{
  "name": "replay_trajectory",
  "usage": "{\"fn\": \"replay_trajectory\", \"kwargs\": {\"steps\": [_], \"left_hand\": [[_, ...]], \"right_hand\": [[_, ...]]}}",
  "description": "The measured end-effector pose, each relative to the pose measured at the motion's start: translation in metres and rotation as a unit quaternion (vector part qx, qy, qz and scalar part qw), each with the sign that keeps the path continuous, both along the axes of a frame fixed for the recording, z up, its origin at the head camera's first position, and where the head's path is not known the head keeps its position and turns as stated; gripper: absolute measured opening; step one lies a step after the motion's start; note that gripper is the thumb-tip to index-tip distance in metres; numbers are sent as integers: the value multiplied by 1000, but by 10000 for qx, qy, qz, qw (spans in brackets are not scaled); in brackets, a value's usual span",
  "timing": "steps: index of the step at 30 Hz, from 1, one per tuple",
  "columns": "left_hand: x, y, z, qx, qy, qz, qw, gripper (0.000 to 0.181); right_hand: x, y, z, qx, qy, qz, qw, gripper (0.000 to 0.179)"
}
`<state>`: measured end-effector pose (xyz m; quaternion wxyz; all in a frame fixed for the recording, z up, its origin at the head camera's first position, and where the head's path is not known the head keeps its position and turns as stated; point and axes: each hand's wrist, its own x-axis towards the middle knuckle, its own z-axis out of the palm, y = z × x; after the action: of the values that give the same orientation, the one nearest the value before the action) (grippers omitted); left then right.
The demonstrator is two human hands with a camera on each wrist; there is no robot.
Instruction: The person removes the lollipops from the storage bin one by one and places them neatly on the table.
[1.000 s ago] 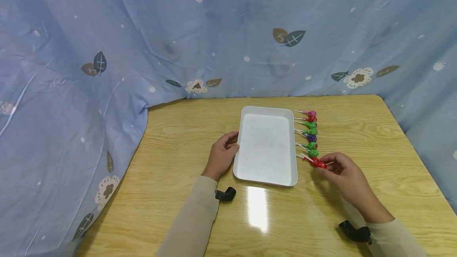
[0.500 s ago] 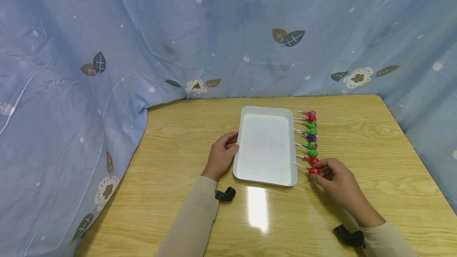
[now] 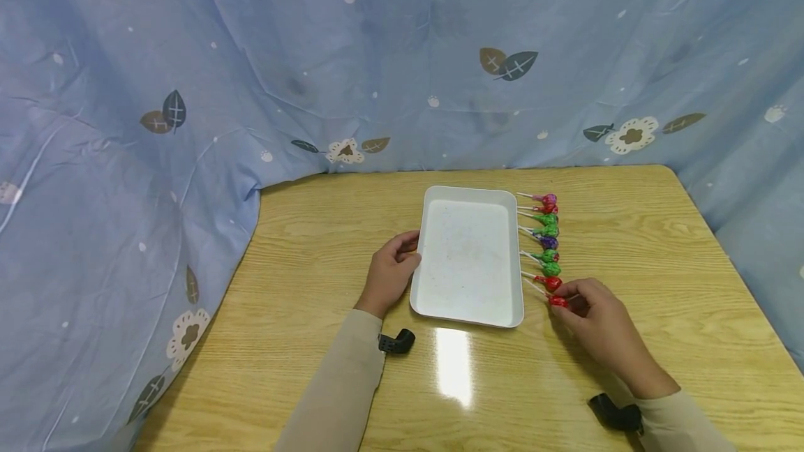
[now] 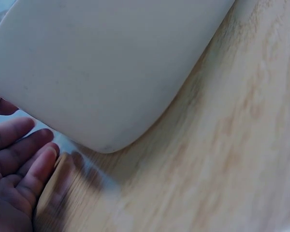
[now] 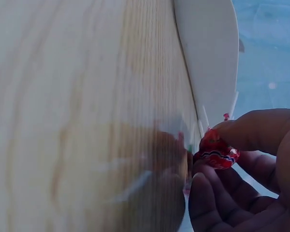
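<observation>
My right hand (image 3: 597, 316) pinches the wrapped red head of a lollipop (image 3: 556, 302) between thumb and fingers. Its white stick slants up and left toward the tray's right side. In the right wrist view the red wrapper of this lollipop (image 5: 217, 151) shows between the fingertips. Just beyond lies another red lollipop (image 3: 552, 283), its stick pointing at the tray. My left hand (image 3: 391, 272) rests at the left wall of a white rectangular tray (image 3: 516, 277), thumb tip at the rim. In the left wrist view its relaxed fingers (image 4: 19, 154) lie beside the tray's corner.
A column of several lollipops runs along the tray's right side, among them a green one (image 3: 551, 269), a purple one (image 3: 548, 243) and a pink one (image 3: 549, 199). The wooden table (image 3: 314, 243) ends at a blue patterned curtain (image 3: 402, 89) behind.
My right hand has drawn the red lollipop toward the table's near side, apart from the other red one, and its stick has turned slightly. The left hand and tray stay put.
</observation>
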<state>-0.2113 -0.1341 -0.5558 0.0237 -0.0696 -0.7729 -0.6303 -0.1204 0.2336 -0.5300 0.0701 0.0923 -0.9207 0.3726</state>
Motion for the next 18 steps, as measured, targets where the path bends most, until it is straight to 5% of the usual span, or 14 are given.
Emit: {"fn": "replay_trajectory", "kwargs": {"steps": [18], "left_hand": [[1,-1,-1,-117,-130,44,9998,45]], "right_hand": [[-3,-2,0,249,32,121,9996,19]]}}
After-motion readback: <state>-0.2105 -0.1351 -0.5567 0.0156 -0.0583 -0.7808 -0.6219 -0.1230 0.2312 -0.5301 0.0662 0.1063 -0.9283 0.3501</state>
